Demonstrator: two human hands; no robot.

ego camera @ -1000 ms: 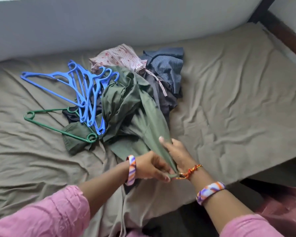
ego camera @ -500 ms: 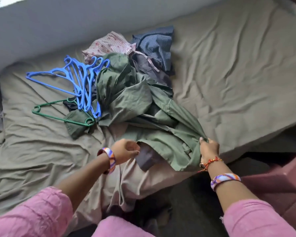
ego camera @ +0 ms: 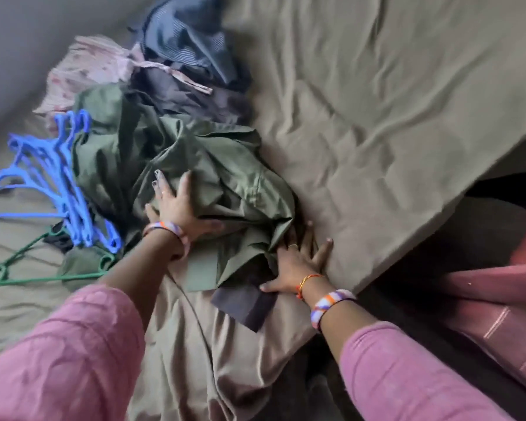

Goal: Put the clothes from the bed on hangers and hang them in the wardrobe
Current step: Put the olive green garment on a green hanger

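A crumpled olive-green garment [ego camera: 225, 177] lies on the bed among other clothes. My left hand [ego camera: 176, 205] rests on top of it with fingers spread and straight. My right hand [ego camera: 298, 259] lies flat by the garment's right edge near the mattress side, fingers spread, some fingertips tucked under the green cloth. A dark grey piece [ego camera: 246, 305] sticks out from under the green one beside my right thumb. Several blue hangers [ego camera: 52, 183] and a green hanger [ego camera: 43, 268] lie to the left. No wardrobe is in view.
Behind the green garment lie a pink patterned garment [ego camera: 82, 71], a dark blue striped one [ego camera: 188, 38] and a dark grey one [ego camera: 179, 95]. The olive bedsheet [ego camera: 377, 117] stretches right. A reddish-pink cloth [ego camera: 499, 299] sits below the bed's edge at the right.
My right hand let go of the green garment's edge and now lies flat beside it. My left hand moved forward onto the garment. The view has tilted and come closer.
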